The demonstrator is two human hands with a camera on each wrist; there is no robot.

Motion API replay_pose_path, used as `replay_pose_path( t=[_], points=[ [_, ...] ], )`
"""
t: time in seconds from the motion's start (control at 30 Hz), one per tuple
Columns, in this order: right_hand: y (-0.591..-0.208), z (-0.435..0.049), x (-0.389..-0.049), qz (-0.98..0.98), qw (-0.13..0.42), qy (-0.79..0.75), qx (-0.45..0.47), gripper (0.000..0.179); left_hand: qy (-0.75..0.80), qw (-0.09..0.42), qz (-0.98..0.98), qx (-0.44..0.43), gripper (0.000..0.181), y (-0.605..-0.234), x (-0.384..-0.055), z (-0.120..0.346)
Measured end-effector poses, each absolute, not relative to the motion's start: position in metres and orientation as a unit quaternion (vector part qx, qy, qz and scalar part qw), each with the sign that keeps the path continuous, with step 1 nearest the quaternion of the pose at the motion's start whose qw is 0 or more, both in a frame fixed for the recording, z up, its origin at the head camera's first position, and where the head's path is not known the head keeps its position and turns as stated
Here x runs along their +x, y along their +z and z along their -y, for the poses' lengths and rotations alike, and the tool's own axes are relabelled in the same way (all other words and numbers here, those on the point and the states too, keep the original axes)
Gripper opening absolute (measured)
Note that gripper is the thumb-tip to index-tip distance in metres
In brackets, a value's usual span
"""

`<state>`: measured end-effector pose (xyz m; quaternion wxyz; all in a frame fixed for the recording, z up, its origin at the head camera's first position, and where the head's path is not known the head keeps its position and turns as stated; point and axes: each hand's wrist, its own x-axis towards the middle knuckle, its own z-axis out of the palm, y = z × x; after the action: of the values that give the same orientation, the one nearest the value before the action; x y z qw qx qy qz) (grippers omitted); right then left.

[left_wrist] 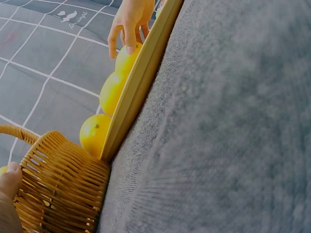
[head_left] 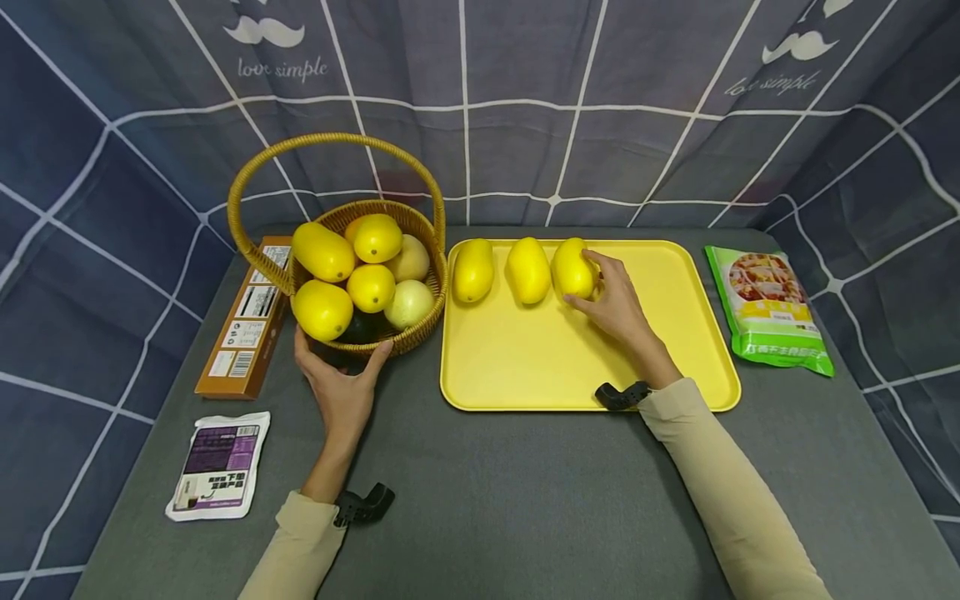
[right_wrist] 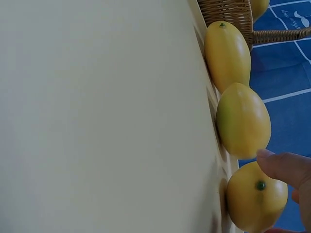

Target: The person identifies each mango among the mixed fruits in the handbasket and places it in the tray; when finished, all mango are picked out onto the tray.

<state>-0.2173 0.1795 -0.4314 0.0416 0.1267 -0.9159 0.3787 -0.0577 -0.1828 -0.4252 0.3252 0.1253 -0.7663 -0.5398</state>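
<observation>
Your left hand [head_left: 339,393] grips basket [left_wrist: 63,179]; your right hand [head_left: 617,304] grasps rightmost fruit [head_left: 572,268] on tray [head_left: 525,358]. Sideways nudge could roll middle fruit [head_left: 528,271].

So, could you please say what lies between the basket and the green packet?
The head view shows the yellow tray, three yellow fruits and the right hand.

The basket [left_wrist: 63,179] looks like woven wicker, ribbed and faintly shiny. The yellow fruits [head_left: 527,271] have smooth, softly glossy skins. The tray [head_left: 525,358] looks like smooth plastic, the green packet [head_left: 772,308] like glossy film, the brown box [head_left: 243,333] like card. The tabletop [head_left: 480,500] looks matt and fibrous.
</observation>
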Motion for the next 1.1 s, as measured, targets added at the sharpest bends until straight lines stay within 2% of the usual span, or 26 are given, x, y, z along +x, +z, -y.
replay_pose_path(
  t=[0.23,0.37,0.5,0.7,0.87,1.1],
  points=[
    [-0.418,-0.168,-0.208,0.915,0.094,0.366,0.138,0.079,-0.546,0.328,0.762,0.121,0.107,-0.425,-0.057,0.182],
    [-0.41,-0.148,-0.201,0.9,0.136,0.374,0.176,0.075,-0.537,0.333,0.766,0.124,0.11,-0.44,-0.062,0.19],
    [-0.403,-0.119,-0.192,0.884,0.155,0.382,0.222,0.073,-0.529,0.332,0.771,0.125,0.112,-0.454,-0.067,0.197],
    [-0.394,-0.066,-0.181,0.866,0.137,0.39,0.282,0.073,-0.522,0.337,0.774,0.123,0.112,-0.453,-0.068,0.199],
    [-0.385,-0.029,-0.174,0.848,0.109,0.391,0.342,0.073,-0.538,0.329,0.766,0.124,0.109,-0.433,-0.061,0.188],
    [-0.366,0.009,-0.176,0.83,0.1,0.377,0.4,0.069,-0.535,0.32,0.772,0.124,0.104,-0.415,-0.053,0.18]
  ],
)
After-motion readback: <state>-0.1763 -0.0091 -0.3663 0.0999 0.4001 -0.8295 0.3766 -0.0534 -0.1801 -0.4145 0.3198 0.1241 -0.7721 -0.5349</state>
